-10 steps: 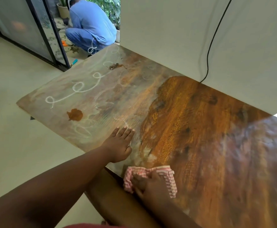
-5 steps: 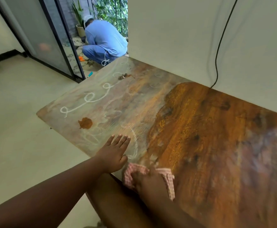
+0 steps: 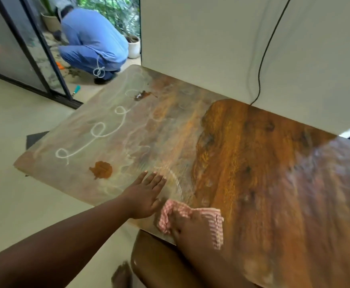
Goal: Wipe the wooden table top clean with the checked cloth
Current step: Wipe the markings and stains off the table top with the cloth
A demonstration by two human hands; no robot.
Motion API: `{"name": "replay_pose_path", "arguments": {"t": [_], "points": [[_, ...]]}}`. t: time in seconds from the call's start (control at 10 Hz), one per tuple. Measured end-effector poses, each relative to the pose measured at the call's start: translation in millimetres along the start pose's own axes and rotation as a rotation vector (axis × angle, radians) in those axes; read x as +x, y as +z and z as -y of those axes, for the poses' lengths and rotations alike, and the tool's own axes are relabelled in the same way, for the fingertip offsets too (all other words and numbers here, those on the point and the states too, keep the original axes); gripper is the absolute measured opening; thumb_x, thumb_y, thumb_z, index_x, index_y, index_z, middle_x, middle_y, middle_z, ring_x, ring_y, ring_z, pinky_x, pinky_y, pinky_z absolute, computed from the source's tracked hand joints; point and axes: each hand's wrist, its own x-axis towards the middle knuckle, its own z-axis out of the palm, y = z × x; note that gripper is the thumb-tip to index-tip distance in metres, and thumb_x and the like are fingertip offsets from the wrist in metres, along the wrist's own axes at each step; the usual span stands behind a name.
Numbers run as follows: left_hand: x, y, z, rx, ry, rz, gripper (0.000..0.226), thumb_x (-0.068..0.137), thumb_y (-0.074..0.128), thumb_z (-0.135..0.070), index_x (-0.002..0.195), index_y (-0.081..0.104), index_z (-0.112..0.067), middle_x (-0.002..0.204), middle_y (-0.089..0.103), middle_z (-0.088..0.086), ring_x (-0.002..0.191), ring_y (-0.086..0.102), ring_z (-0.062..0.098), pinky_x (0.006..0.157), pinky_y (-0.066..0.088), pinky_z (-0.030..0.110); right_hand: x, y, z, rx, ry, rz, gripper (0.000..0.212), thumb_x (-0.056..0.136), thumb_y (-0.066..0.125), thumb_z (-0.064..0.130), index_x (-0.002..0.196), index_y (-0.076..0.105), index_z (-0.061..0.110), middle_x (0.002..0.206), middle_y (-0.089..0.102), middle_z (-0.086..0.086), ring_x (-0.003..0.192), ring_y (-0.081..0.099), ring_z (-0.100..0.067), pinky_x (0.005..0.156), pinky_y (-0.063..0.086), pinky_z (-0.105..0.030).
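Observation:
The wooden table top (image 3: 253, 163) fills the middle of the view. Its right part shows dark, shiny grain, while its left part is dull with a pale film, white looping smears (image 3: 99, 132) and two brown stains (image 3: 101, 169). My right hand (image 3: 190, 227) presses the pink-and-white checked cloth (image 3: 213, 217) flat on the near edge, at the border between the dull and shiny areas. Just left of the cloth, my left hand (image 3: 145, 194) rests flat on the table with fingers spread, holding nothing.
A person in blue (image 3: 93, 42) crouches on the floor beyond the table's far left corner, by a sliding glass door (image 3: 14, 48) and plant pots. A white wall (image 3: 211, 48) with a black cable (image 3: 263, 59) runs along the far edge. My knee (image 3: 159, 262) is below the near edge.
My view has shifted a little. The right hand with the cloth stays near the table's front edge, blurred as it rubs. The left hand keeps its place, flat on the table.

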Motion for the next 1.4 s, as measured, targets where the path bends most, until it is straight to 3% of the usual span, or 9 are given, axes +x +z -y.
{"name": "replay_pose_path", "arguments": {"t": [0.2,0.4,0.5,0.7,0.8,0.9,1.0,1.3,1.4], "points": [[21.9,-2.0,20.9,0.051,0.159,0.001,0.083,0.076,-0.006,-0.054,0.150,-0.012,-0.017,0.159,-0.009,0.008,0.145,-0.014,0.021,0.111,-0.022,0.038,-63.5,-30.6,-39.7,0.083,0.279,0.028,0.024,0.072,0.065,0.045,0.095,0.066,0.054,0.083,0.071,0.018,0.073,0.060,0.006,0.062,0.042,-0.012],[41.2,-12.7,2.9,0.046,0.260,-0.002,0.087,0.073,-0.009,-0.053,0.150,-0.010,-0.014,0.160,-0.007,0.009,0.146,-0.012,0.022,0.113,-0.017,0.039,-62.5,-27.3,-78.3,0.104,0.593,-0.024,0.032,0.088,0.052,0.017,0.108,0.068,0.037,0.108,0.069,0.006,0.084,0.060,-0.009,0.071,0.041,-0.017],[47.9,-13.5,-8.6,0.008,0.271,-0.011,0.088,0.072,-0.008,-0.054,0.151,-0.009,-0.014,0.160,-0.007,0.010,0.146,-0.011,0.022,0.113,-0.016,0.039,-35.6,-6.7,-36.5,0.102,0.397,-0.010,0.027,0.083,0.057,0.016,0.098,0.072,0.033,0.098,0.069,0.013,0.085,0.061,-0.005,0.074,0.041,-0.009],[47.0,-13.7,-12.4,-0.025,0.245,-0.008,0.089,0.072,-0.007,-0.054,0.151,-0.007,-0.014,0.160,-0.007,0.009,0.146,-0.012,0.022,0.114,-0.016,0.039,-32.4,-7.8,-6.9,0.218,0.137,0.209,0.018,0.086,0.056,0.012,0.095,0.071,0.014,0.094,0.070,-0.004,0.091,0.062,-0.023,0.088,0.048,-0.036],[40.9,-11.2,-4.7,-0.033,0.196,-0.010,0.087,0.074,-0.006,-0.053,0.151,-0.008,-0.013,0.160,-0.009,0.009,0.145,-0.015,0.022,0.113,-0.019,0.038,-51.2,-30.7,-28.9,0.600,0.372,0.106,0.019,0.091,0.053,0.010,0.093,0.070,0.018,0.068,0.064,0.024,0.067,0.060,0.004,0.071,0.051,-0.017],[33.3,-7.5,-2.8,-0.059,0.122,-0.013,0.084,0.076,-0.003,-0.053,0.150,-0.010,-0.014,0.159,-0.010,0.008,0.144,-0.019,0.020,0.113,-0.020,0.038,-24.8,-37.4,-76.0,0.436,0.463,0.026,0.029,0.094,0.050,0.015,0.093,0.060,0.043,0.078,0.061,0.034,0.078,0.058,0.010,0.072,0.044,-0.010],[24.9,-5.3,-3.5,-0.095,0.055,-0.033,0.080,0.080,0.002,-0.052,0.149,-0.012,-0.015,0.158,-0.013,0.009,0.141,-0.024,0.023,0.111,-0.022,0.037,29.7,-26.5,-106.1,0.297,0.463,-0.176,0.032,0.094,0.044,0.017,0.120,0.062,0.019,0.127,0.057,0.001,0.120,0.050,-0.023,0.097,0.036,-0.024],[2.5,-16.8,4.0,-0.150,-0.207,-0.125,0.081,0.079,-0.007,-0.055,0.149,-0.014,-0.016,0.150,-0.026,0.003,0.136,-0.032,0.020,0.104,-0.032,0.028,21.8,15.6,-1.4,0.258,-0.243,0.011,0.030,0.068,0.046,0.038,0.088,0.068,0.042,0.092,0.065,0.022,0.081,0.061,-0.011,0.068,0.049,-0.021],[-4.9,-14.5,6.2,-0.142,-0.262,-0.116,0.081,0.078,-0.008,-0.056,0.148,-0.016,-0.018,0.149,-0.029,0.003,0.136,-0.033,0.021,0.102,-0.033,0.027,12.5,11.5,-50.0,0.340,-0.311,0.058,0.032,0.067,0.049,0.044,0.090,0.071,0.039,0.098,0.067,0.021,0.094,0.055,-0.003,0.082,0.042,-0.016]]}}
